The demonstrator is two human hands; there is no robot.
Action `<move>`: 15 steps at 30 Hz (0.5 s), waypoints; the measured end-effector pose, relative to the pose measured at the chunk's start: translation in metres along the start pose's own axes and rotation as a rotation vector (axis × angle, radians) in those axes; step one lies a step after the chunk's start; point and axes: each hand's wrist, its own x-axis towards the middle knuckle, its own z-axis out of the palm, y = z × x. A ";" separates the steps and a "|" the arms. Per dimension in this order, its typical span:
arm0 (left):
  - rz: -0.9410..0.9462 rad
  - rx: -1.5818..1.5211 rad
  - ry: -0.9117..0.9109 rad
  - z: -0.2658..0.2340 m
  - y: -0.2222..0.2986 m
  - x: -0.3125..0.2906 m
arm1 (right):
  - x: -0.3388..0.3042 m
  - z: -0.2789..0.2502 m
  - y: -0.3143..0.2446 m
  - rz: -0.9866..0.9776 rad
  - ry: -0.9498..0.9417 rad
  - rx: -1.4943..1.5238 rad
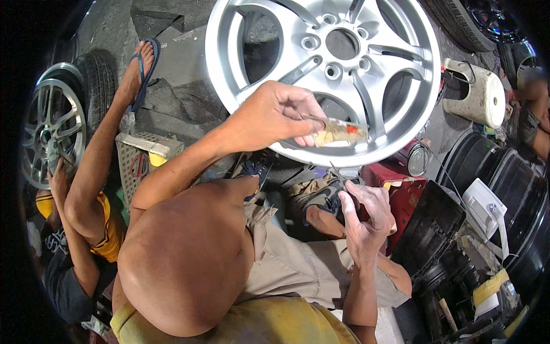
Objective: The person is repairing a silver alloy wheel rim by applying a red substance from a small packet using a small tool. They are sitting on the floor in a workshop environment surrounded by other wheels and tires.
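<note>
My left hand (pixel 278 114) pinches a small flat plate (pixel 361 135) smeared with pale yellow paste and a bright red dab. The plate is over the near rim of a silver alloy wheel (pixel 289 74), which fills the upper middle of the view. Lower and to the right, my right hand (pixel 369 215) has thumb and fingers closed on a thin metal tool (pixel 337 172); its exact kind is hard to make out. Pale dust coats these fingers. That tool's tip is just below the wheel's edge, apart from the plate.
At the left, a co-worker's hand (pixel 57 172) touches another alloy wheel (pixel 43 114) beside a tire (pixel 97 86). A plastic crate (pixel 129 166) stands near my left arm. Rightward are a white stool (pixel 487 94), a round tin (pixel 418 159), a red box (pixel 404 195) and dark wheel rims (pixel 515 183).
</note>
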 end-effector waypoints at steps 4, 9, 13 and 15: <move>0.023 0.010 0.099 -0.013 0.003 0.001 | -0.018 -0.001 0.019 0.066 0.010 -0.046; 0.045 0.045 0.178 -0.022 0.012 0.001 | -0.029 0.002 0.031 0.059 0.030 -0.089; 0.073 0.092 0.227 -0.025 0.010 -0.001 | -0.028 0.006 0.034 0.036 0.064 -0.078; 0.068 0.107 0.223 -0.024 0.012 -0.001 | -0.026 0.007 0.035 0.038 0.062 -0.073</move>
